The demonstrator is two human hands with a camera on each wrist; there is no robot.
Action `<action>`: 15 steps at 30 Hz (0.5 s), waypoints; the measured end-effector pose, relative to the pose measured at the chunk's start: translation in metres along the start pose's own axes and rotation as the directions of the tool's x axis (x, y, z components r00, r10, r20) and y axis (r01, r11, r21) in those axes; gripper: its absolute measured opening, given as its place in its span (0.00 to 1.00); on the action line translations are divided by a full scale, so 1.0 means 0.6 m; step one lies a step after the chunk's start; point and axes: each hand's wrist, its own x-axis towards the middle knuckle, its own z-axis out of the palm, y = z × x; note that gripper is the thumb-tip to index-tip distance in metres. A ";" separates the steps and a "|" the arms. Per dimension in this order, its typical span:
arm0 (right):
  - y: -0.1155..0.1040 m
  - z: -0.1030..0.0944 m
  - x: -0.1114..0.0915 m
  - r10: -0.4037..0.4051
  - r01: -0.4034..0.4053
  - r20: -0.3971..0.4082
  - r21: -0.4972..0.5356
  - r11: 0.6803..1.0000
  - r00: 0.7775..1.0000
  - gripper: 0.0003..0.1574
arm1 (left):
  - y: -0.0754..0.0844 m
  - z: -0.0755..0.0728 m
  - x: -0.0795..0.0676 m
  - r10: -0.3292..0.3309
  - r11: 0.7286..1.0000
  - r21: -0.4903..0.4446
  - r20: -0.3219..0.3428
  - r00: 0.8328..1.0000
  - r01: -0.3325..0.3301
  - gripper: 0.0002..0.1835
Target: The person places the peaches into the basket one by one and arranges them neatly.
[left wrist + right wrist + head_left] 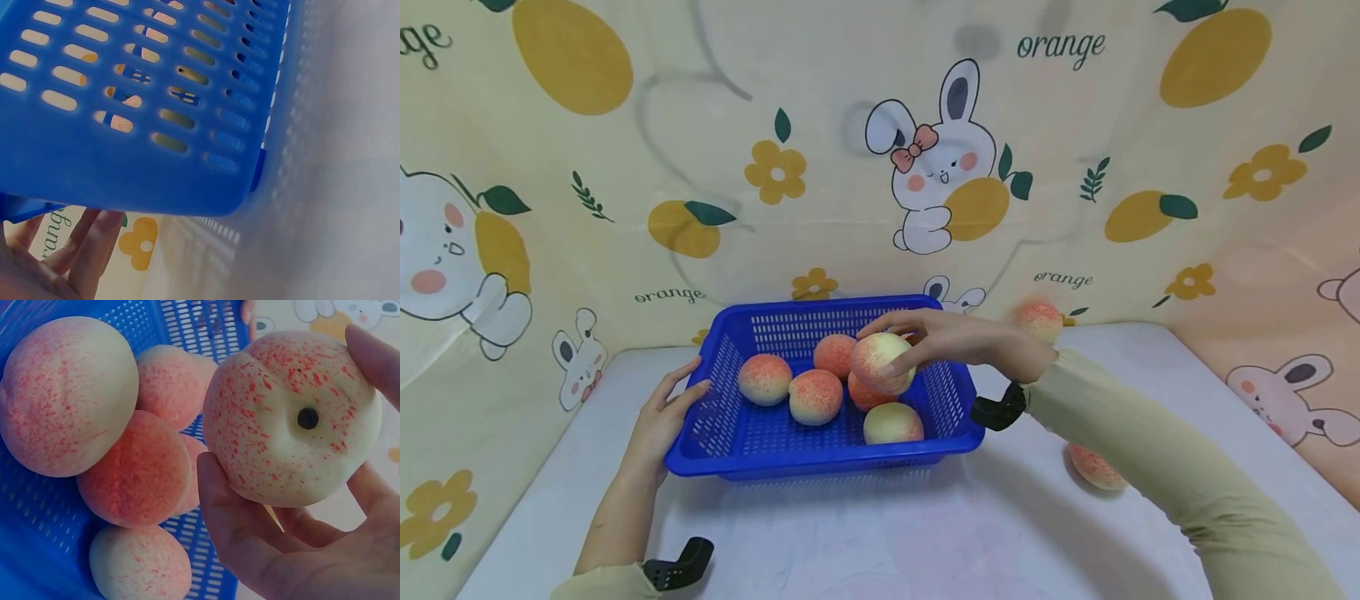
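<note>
In the head view the cloth (827,229) reads "orange" (1061,48) at one, three and nine o'clock — plus a clipped "age" (425,42) at ten.

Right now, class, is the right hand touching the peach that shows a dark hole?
Touching. The right wrist view shows it plainly: the right hand holds the peach, fingertips against its surface on opposite sides.

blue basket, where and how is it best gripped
Likely by the basket's rim at both short ends, one hand from each side: it juts outward as a lip, the left hand is at the left end, and a two-sided hold should keep the round peaches inside from rolling.
</note>
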 end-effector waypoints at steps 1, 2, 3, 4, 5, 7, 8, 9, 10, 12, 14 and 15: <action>-0.001 0.002 0.004 -0.001 0.001 0.012 0.002 1.000 1.000 0.34 | 0.000 -0.001 0.000 0.002 1.000 0.003 -0.003 1.000 -0.002 0.36; -0.002 0.004 0.008 -0.004 0.004 0.025 0.006 1.000 1.000 0.34 | 0.001 -0.002 0.000 0.003 1.000 0.004 -0.005 1.000 -0.003 0.35; -0.003 0.006 0.012 -0.006 0.006 0.038 0.012 1.000 0.999 0.34 | 0.001 -0.003 -0.001 0.003 1.000 0.005 -0.006 1.000 -0.003 0.35; -0.003 0.009 0.017 -0.008 0.007 0.048 0.015 1.000 0.999 0.33 | 0.001 -0.004 -0.001 0.004 1.000 0.003 -0.006 1.000 -0.004 0.35; -0.003 0.011 0.021 -0.010 0.009 0.057 0.014 1.000 0.998 0.33 | 0.001 -0.004 -0.002 0.005 1.000 0.003 -0.007 1.000 -0.005 0.35; -0.004 0.016 0.029 -0.002 0.000 0.078 0.018 1.000 0.997 0.32 | 0.001 -0.005 -0.002 0.003 1.000 0.001 -0.007 1.000 -0.003 0.36; -0.004 0.018 0.034 0.000 -0.002 0.090 0.018 1.000 0.996 0.32 | 0.001 -0.005 -0.003 0.002 1.000 -0.001 -0.006 1.000 -0.002 0.36; -0.004 0.020 0.038 0.007 -0.008 0.102 0.015 1.000 0.995 0.32 | 0.002 -0.005 -0.003 0.001 1.000 -0.001 -0.005 1.000 -0.001 0.36; -0.004 0.022 0.042 0.011 -0.012 0.115 0.008 1.000 0.993 0.32 | 0.002 -0.004 -0.003 -0.001 1.000 -0.007 -0.004 1.000 0.001 0.36; -0.004 0.025 0.049 0.014 -0.014 0.142 -0.002 1.000 0.990 0.34 | 0.003 -0.003 -0.003 -0.005 1.000 -0.012 -0.005 1.000 0.005 0.36; -0.005 0.027 0.056 0.010 -0.006 0.167 -0.024 1.000 0.986 0.36 | 0.004 -0.002 -0.003 -0.006 1.000 -0.016 -0.003 1.000 0.006 0.36; -0.005 0.028 0.059 0.006 0.000 0.177 -0.036 0.999 0.984 0.36 | 0.005 -0.001 -0.002 -0.007 1.000 -0.016 -0.003 1.000 0.007 0.36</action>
